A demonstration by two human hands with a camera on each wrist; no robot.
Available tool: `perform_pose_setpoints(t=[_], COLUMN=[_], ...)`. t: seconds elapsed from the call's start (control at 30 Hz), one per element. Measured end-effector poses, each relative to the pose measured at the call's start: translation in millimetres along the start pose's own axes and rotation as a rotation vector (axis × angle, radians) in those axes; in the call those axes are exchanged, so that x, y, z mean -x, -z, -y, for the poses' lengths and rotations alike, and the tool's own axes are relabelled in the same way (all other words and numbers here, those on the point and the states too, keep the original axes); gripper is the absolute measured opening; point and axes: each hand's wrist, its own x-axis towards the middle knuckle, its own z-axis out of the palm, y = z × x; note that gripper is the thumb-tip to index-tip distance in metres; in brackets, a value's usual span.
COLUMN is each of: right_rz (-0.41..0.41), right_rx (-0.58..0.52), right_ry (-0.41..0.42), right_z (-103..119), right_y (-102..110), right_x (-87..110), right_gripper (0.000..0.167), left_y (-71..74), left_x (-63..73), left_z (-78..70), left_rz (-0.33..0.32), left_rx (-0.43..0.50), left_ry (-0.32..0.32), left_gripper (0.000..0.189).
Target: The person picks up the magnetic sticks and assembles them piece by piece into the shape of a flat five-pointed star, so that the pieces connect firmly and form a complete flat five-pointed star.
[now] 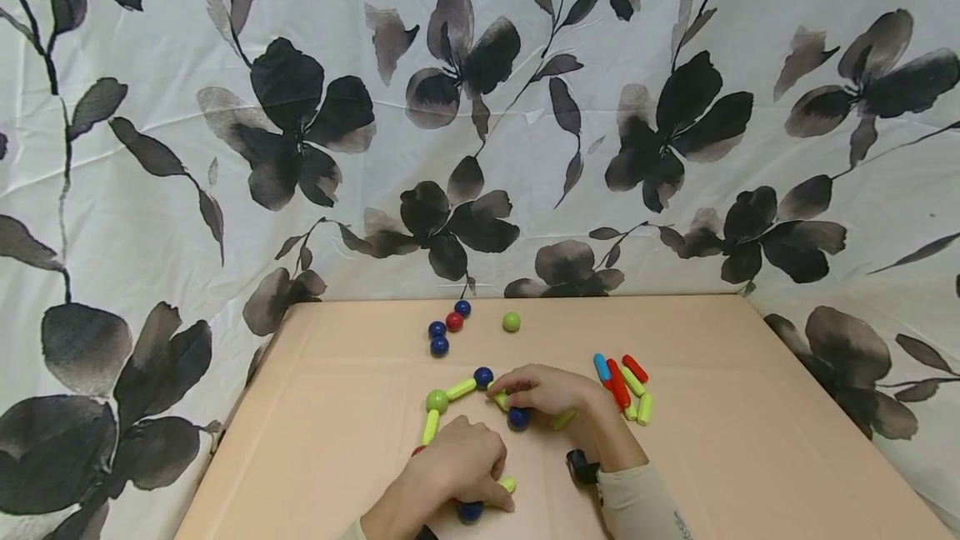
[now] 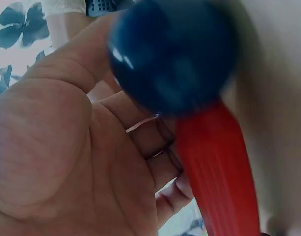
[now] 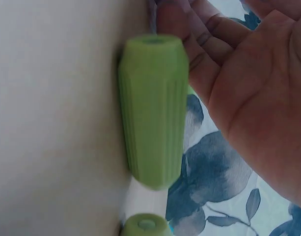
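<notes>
A partly assembled chain of magnetic sticks and balls lies on the table in the head view. My left hand [image 1: 459,465] pinches a yellow-green magnetic stick [image 1: 508,484] beside a blue ball [image 1: 469,512]. Close up in the left wrist view, this blue ball [image 2: 175,54] touches a red stick [image 2: 216,172]. My right hand [image 1: 551,390] pinches another yellow-green stick between the upper blue ball [image 1: 483,377] and the lower blue ball [image 1: 518,418]. A green ball [image 1: 437,401] joins two more sticks at the left. A loose yellow-green stick [image 3: 152,113] lies near the right palm.
Toward the table's [image 1: 337,407] back edge lie several blue balls [image 1: 439,346], a red ball [image 1: 453,322] and a green ball [image 1: 512,322]. Right of my right hand sits a group of red sticks [image 1: 618,383], yellow-green sticks [image 1: 644,409] and a light-blue stick [image 1: 602,367].
</notes>
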Motion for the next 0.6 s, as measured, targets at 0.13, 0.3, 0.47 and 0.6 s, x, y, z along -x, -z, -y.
perform_pose_setpoints(t=[0.13,0.3,0.47,0.6], right_rz=[0.002,0.016,0.037,0.042], right_rx=[-0.051,-0.118,-0.175,-0.190], right_ry=[-0.025,-0.025,-0.010,0.005], right_z=[-5,-10,-13,-11], right_y=[4,7,8,8], right_x=[3.7,7.8,9.3,8.7], right_gripper=[0.028,0.029,0.034,0.039], left_y=[2.9,3.8,1.7,-0.3], left_x=[-4.0,-11.4,-17.6,-20.4], left_z=[15.9,40.3,54.9,60.1], left_rz=[-0.084,-0.198,-0.240,-0.275], left_rx=[0.015,0.064,0.145,0.199], left_ry=[-0.025,-0.051,-0.075,-0.106], left_gripper=[0.044,0.038,0.026,0.020])
